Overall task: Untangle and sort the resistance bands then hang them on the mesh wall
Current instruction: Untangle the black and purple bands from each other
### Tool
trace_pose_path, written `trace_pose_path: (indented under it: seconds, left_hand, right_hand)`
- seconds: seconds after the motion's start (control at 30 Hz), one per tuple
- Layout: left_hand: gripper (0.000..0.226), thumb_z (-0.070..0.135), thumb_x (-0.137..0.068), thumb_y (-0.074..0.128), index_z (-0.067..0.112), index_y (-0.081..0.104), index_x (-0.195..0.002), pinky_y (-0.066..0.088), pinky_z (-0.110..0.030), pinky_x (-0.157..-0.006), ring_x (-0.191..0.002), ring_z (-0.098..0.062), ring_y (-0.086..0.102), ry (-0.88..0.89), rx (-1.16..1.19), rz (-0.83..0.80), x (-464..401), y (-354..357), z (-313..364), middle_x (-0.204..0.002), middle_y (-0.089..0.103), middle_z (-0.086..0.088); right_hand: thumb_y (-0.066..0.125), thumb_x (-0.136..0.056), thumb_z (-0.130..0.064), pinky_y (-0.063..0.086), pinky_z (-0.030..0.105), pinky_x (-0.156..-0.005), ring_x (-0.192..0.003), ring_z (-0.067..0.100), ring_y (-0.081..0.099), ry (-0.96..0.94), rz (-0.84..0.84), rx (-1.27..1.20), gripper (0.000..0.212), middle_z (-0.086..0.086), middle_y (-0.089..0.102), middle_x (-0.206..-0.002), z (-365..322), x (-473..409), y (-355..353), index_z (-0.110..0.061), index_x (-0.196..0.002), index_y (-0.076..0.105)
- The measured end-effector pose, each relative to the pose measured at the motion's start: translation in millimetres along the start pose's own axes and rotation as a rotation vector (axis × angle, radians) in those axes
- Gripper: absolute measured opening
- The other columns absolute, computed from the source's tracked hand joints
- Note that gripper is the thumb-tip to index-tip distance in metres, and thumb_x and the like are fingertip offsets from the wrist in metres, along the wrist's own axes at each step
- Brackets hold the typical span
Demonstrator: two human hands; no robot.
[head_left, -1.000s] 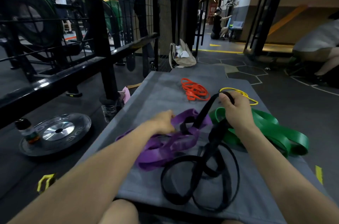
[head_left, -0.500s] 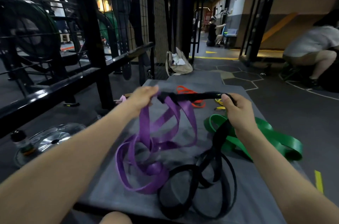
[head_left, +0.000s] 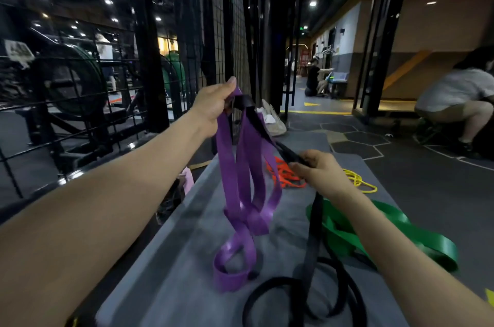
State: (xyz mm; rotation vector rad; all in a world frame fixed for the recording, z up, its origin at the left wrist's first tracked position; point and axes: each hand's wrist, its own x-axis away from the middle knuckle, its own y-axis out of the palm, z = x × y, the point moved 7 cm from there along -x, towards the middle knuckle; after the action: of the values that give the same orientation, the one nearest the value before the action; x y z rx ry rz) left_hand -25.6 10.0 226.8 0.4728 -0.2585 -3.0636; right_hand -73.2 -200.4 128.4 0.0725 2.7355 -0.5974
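Observation:
My left hand [head_left: 213,104] is raised and pinches the top of the purple band [head_left: 240,193], whose loops hang down to the grey mat [head_left: 187,259]. A black band [head_left: 307,259] runs from that same grip down to my right hand [head_left: 318,171], which grips it, then drops into coils on the mat. The orange band [head_left: 283,177] and the thin yellow band [head_left: 359,182] lie beyond my right hand. A wide green band [head_left: 395,230] lies at the right, partly under my right forearm. The mesh wall [head_left: 238,32] stands ahead on the left.
A beige bag [head_left: 272,118] sits at the mat's far end. Black rack rails [head_left: 88,112] and green weight plates [head_left: 85,80] fill the left. One person crouches at the right [head_left: 454,96]; another sits far down the corridor [head_left: 312,78].
My left hand has risen well above the mat, lifting the purple band so its loops hang. The right hand stayed low on the black band. The view has tilted up.

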Motion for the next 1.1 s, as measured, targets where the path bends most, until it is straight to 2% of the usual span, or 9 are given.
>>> trace_pose_path:
  seconds: [0.13, 0.23, 0.3, 0.57, 0.63, 0.73, 0.8, 0.97, 1.1]
  left_hand:
    - [0.029, 0.029, -0.088, 0.062, 0.012, 0.059, -0.065, 0.051, -0.042, -0.087, -0.066, -0.02, 0.06, -0.036, 0.083, 0.039, -2.0, -6.4, -1.7, -0.059, 0.065, -0.003]
    - [0.028, 0.029, -0.088, 0.062, 0.014, 0.058, -0.065, 0.054, -0.028, -0.064, -0.047, -0.012, 0.058, -0.087, 0.161, 0.123, -0.9, -20.4, -10.0, -0.048, 0.063, 0.002]
    - [0.028, 0.029, -0.089, 0.06, 0.015, 0.056, -0.065, 0.046, -0.019, -0.044, -0.037, -0.009, 0.054, -0.108, 0.168, 0.169, 2.6, -30.1, -16.3, -0.042, 0.059, 0.005]
    - [0.03, 0.023, -0.093, 0.055, 0.013, 0.05, -0.065, 0.031, -0.012, -0.029, -0.022, -0.004, 0.039, -0.109, 0.147, 0.368, 9.6, -73.9, -32.9, -0.026, 0.044, 0.009]
    - [0.031, 0.024, -0.093, 0.055, 0.014, 0.05, -0.063, 0.033, -0.014, -0.032, -0.028, -0.007, 0.04, -0.118, 0.032, 0.385, 11.7, -90.1, -43.9, -0.03, 0.046, 0.007]
    - [0.031, 0.03, -0.09, 0.059, 0.015, 0.054, -0.063, 0.029, -0.025, -0.049, -0.047, -0.016, 0.034, -0.149, -0.232, 0.339, 12.7, -112.4, -71.2, -0.054, 0.042, -0.003]
    - [0.033, 0.03, -0.089, 0.06, 0.014, 0.052, -0.061, 0.026, -0.028, -0.052, -0.051, -0.018, 0.03, -0.163, -0.35, 0.272, 15.5, -117.3, -90.6, -0.058, 0.039, -0.005]
    - [0.041, 0.031, -0.091, 0.057, 0.015, 0.041, -0.056, 0.027, -0.028, -0.054, -0.05, -0.019, 0.029, -0.221, -0.455, 0.208, 24.1, -116.7, -120.2, -0.053, 0.03, -0.004]
    - [0.038, 0.036, -0.095, 0.047, 0.007, 0.055, -0.073, 0.04, -0.028, -0.059, -0.06, -0.019, 0.049, -0.243, -0.558, 0.098, 29.2, -102.5, -127.8, -0.062, 0.052, -0.004]
  right_hand:
    - [0.068, -0.082, -0.018, 0.043, 0.03, -0.058, -0.064, 0.02, 0.055, 0.076, -0.032, 0.169, 0.01, 0.011, 0.063, -0.075, 14.2, -2.8, -2.8, -0.011, -0.081, 0.06]
    - [0.068, -0.08, -0.016, 0.032, 0.029, -0.053, -0.067, 0.022, 0.049, 0.14, -0.012, 0.317, 0.018, 0.008, 0.056, -0.07, 25.0, 1.0, -12.2, -0.014, -0.071, 0.054]
    - [0.067, -0.082, -0.015, 0.031, 0.027, -0.052, -0.065, 0.021, 0.048, 0.178, -0.022, 0.355, 0.015, 0.003, 0.051, -0.065, 34.5, 5.0, -14.4, -0.01, -0.074, 0.054]
    - [0.061, -0.089, -0.02, 0.032, 0.03, -0.056, -0.061, 0.022, 0.045, 0.206, 0.018, 0.278, 0.023, 0.003, 0.046, -0.06, 31.6, 1.0, -18.8, -0.008, -0.072, 0.05]
    - [0.057, -0.092, -0.02, 0.035, 0.028, -0.058, -0.055, 0.016, 0.043, 0.199, 0.059, 0.122, 0.029, -0.001, 0.046, -0.054, 25.0, 2.1, -19.7, -0.01, -0.065, 0.05]
    - [0.051, -0.094, -0.016, 0.034, 0.02, -0.043, -0.036, 0.007, 0.042, 0.226, 0.123, -0.134, 0.037, -0.009, 0.044, -0.033, 19.4, 4.3, -19.7, -0.01, -0.058, 0.046]
    - [0.05, -0.092, -0.016, 0.031, 0.019, -0.037, -0.03, 0.01, 0.038, 0.269, 0.114, -0.226, 0.035, -0.003, 0.041, -0.035, 24.9, 7.3, -14.2, -0.007, -0.059, 0.043]
    - [0.052, -0.094, -0.024, 0.022, 0.028, -0.05, -0.047, 0.016, 0.028, 0.297, 0.086, -0.062, 0.042, 0.004, 0.032, -0.052, 55.8, 8.6, -1.1, -0.013, -0.054, 0.04]
    - [0.049, -0.095, -0.027, 0.022, 0.028, -0.049, -0.047, 0.016, 0.027, 0.277, 0.037, 0.045, 0.043, 0.003, 0.031, -0.051, 60.8, 7.4, 1.4, -0.014, -0.055, 0.04]
